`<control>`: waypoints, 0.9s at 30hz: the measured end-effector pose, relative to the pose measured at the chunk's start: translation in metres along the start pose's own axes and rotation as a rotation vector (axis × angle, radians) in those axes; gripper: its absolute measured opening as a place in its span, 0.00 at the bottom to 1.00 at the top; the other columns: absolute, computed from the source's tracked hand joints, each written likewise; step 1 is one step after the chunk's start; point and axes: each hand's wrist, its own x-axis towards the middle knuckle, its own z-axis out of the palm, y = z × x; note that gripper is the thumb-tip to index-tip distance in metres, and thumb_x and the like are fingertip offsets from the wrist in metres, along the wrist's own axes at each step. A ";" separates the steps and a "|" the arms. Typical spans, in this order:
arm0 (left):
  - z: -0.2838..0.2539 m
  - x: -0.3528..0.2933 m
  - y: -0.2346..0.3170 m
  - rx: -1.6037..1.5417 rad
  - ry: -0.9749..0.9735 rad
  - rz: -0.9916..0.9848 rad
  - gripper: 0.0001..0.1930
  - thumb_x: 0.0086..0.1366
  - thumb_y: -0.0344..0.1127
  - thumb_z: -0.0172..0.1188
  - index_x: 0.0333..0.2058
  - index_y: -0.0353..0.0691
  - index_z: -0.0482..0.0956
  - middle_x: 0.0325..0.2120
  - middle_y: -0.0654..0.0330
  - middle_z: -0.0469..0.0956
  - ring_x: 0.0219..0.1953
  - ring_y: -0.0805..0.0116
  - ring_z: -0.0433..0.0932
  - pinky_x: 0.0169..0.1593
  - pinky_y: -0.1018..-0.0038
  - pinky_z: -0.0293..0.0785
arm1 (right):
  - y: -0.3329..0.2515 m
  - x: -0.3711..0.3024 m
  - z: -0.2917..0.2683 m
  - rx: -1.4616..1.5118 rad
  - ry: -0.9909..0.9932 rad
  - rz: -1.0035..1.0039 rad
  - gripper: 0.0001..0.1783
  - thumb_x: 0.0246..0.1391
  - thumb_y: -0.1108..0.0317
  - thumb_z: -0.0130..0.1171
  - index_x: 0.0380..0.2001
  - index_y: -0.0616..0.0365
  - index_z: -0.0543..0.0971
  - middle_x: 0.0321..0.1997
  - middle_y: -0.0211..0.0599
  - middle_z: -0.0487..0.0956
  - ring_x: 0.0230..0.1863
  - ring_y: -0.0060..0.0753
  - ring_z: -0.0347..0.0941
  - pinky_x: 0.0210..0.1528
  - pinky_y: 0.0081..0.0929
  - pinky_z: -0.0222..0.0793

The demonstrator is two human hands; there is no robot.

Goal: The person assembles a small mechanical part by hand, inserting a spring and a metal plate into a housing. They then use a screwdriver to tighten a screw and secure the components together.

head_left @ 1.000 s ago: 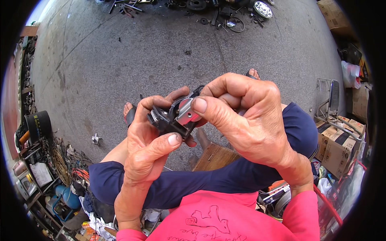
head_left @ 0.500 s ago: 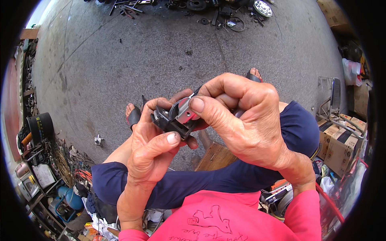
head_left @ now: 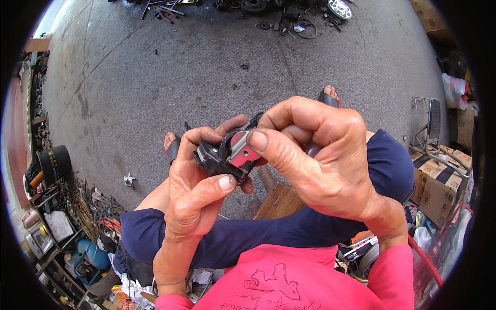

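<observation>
My left hand is closed around a black housing-like part, its thumb along the near edge and its fingers behind. Set into the black part is a small silver metal piece with a small hole; parts of it look pinkish red. My right hand pinches the upper right end of this metal piece, thumb on top. Its other fingers curl behind, so the underside of the grip is hidden. Both hands meet in front of me above my lap, and the two parts touch.
Beneath my hands stands a wooden block or stool between my legs. A small metal part lies on the concrete floor at left. Metal parts are scattered at the far edge. Cardboard boxes are stacked right; a black bucket stands left.
The silver metal piece has tilted slightly in the black part, and my right thumb has come down a little with it. My left hand keeps its hold.
</observation>
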 end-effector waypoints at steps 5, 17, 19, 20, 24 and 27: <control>-0.001 0.000 -0.001 -0.012 -0.006 -0.005 0.27 0.49 0.23 0.62 0.49 0.42 0.62 0.58 0.44 0.57 0.53 0.55 0.69 0.41 0.64 0.77 | -0.006 -0.002 0.002 -0.013 -0.018 0.039 0.08 0.54 0.71 0.59 0.28 0.67 0.76 0.16 0.26 0.76 0.20 0.07 0.65 0.19 0.10 0.57; -0.003 -0.001 -0.006 0.189 0.026 0.229 0.26 0.49 0.21 0.66 0.43 0.40 0.62 0.55 0.41 0.62 0.53 0.57 0.70 0.52 0.65 0.73 | 0.001 -0.002 -0.001 -0.238 -0.128 -0.203 0.04 0.49 0.75 0.61 0.27 0.65 0.78 0.15 0.29 0.77 0.16 0.09 0.69 0.17 0.11 0.58; -0.004 -0.001 -0.008 0.255 0.026 0.323 0.25 0.49 0.21 0.66 0.43 0.39 0.62 0.54 0.40 0.64 0.54 0.57 0.70 0.56 0.66 0.68 | -0.003 -0.002 -0.004 -0.178 -0.164 -0.080 0.05 0.49 0.75 0.62 0.29 0.67 0.79 0.16 0.29 0.77 0.17 0.10 0.70 0.18 0.12 0.60; -0.004 -0.002 -0.008 0.280 0.042 0.355 0.25 0.49 0.21 0.67 0.42 0.39 0.61 0.54 0.40 0.64 0.54 0.57 0.70 0.56 0.66 0.68 | 0.001 -0.003 -0.003 -0.138 -0.154 -0.076 0.05 0.49 0.75 0.62 0.30 0.67 0.79 0.16 0.29 0.77 0.18 0.10 0.70 0.18 0.12 0.61; -0.007 -0.004 -0.008 0.450 0.050 0.525 0.24 0.50 0.22 0.67 0.41 0.39 0.61 0.53 0.39 0.65 0.52 0.59 0.71 0.56 0.67 0.67 | 0.004 -0.006 0.004 -0.085 -0.083 -0.129 0.06 0.48 0.76 0.60 0.31 0.64 0.80 0.21 0.42 0.78 0.19 0.21 0.73 0.20 0.21 0.65; -0.007 -0.004 -0.009 0.571 0.053 0.631 0.24 0.49 0.22 0.68 0.38 0.39 0.61 0.52 0.37 0.66 0.52 0.60 0.72 0.56 0.69 0.67 | 0.004 -0.007 0.004 -0.176 -0.037 -0.251 0.07 0.46 0.76 0.62 0.32 0.63 0.80 0.25 0.45 0.80 0.25 0.34 0.79 0.24 0.24 0.71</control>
